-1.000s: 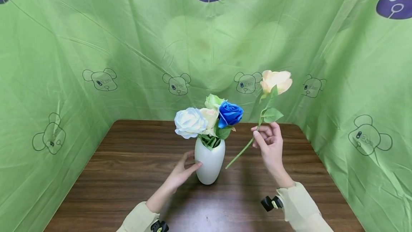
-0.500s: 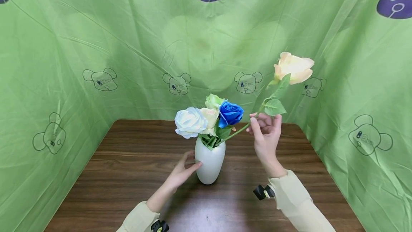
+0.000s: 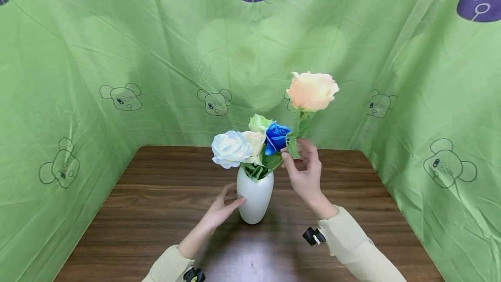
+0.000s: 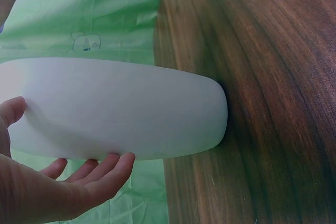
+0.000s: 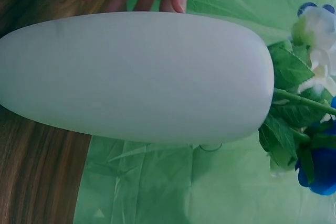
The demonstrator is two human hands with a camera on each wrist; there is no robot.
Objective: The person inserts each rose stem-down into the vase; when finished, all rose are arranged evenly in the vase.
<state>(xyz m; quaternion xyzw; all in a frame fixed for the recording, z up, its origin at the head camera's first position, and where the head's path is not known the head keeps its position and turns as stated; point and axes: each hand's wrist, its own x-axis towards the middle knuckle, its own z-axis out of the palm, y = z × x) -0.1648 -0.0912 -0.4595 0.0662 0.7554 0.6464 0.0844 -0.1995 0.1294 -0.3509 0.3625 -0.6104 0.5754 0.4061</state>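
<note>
A white vase stands upright on the table, holding a pale blue rose, a cream rose, a light green rose and a blue rose. My left hand holds the vase's left side, thumb on its front and fingers along its side in the left wrist view. Right of the mouth, my right hand pinches the stem of a peach rose beside the blue one. Its bloom rises above the others, and its stem slants down into the mouth. The right wrist view shows a green stem at the rim.
The dark wooden table meets a green cloth backdrop at the back and both sides. A black wrist device sits at the right sleeve, and another device at the left.
My right hand has moved left and brought the peach rose's stem from beside the vase into its mouth. The bloom swung right, then back left, more upright. My left hand stays on the vase.
</note>
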